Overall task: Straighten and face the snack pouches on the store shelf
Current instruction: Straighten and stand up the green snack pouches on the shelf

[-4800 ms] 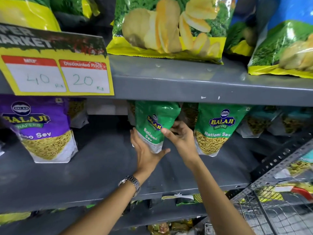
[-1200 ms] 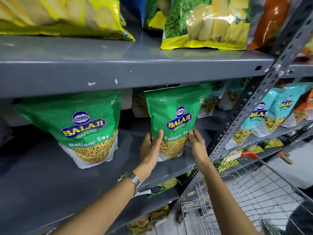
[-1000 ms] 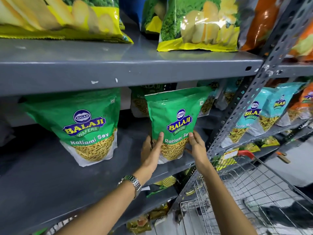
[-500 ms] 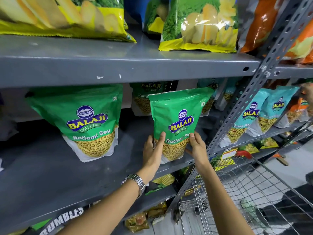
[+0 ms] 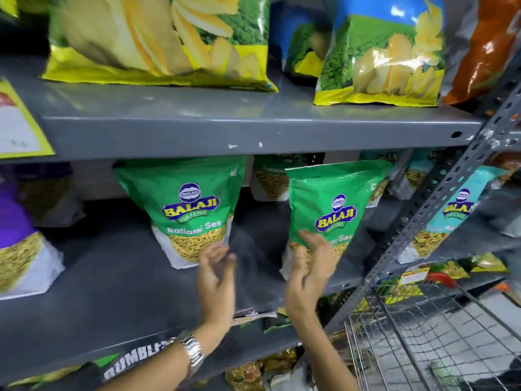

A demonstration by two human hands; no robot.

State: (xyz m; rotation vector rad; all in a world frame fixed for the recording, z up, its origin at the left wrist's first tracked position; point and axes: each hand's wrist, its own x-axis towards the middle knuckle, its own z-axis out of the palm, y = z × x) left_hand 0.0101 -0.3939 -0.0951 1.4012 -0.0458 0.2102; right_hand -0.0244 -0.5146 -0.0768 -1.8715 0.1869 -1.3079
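Two green Ratlami Sev pouches stand upright and face front on the grey middle shelf (image 5: 118,292). The left pouch (image 5: 187,204) stands alone. The right pouch (image 5: 332,204) stands near the shelf's front edge, with my right hand (image 5: 310,266) open in front of its lower part, fingers spread and blurred. My left hand (image 5: 215,280), with a metal watch on the wrist, is open in the gap between the two pouches and holds nothing. Another green pouch (image 5: 269,179) stands further back between them.
A purple pouch (image 5: 17,244) stands at the left. Teal pouches (image 5: 448,218) fill the neighbouring bay beyond a perforated grey upright (image 5: 439,210). Large chip bags (image 5: 158,38) sit on the shelf above. A wire shopping cart (image 5: 428,334) is at the lower right.
Both hands have let go of the right green pouch and drawn back, the left hand moving leftwards into the gap. The view has swung left.
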